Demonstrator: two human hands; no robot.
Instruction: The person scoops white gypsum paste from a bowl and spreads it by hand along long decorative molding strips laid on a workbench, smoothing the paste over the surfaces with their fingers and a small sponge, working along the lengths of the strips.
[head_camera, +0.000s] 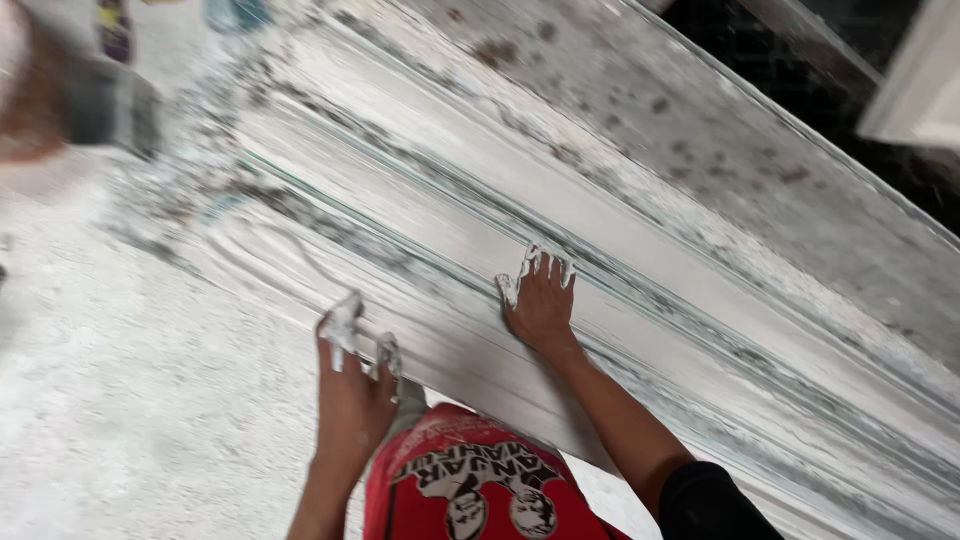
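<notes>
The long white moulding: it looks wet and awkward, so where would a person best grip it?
Probably the near lower edge of the moulding, from the floor side, where the left hand curls; the right hand only presses flat on the ridged face.

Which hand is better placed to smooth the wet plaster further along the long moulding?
Probably the right hand: it lies flat on the moulding, plaster-coated fingers spread along its ridges. The left hand sits at the lower edge, fingers curled around a lump of plaster.
</notes>
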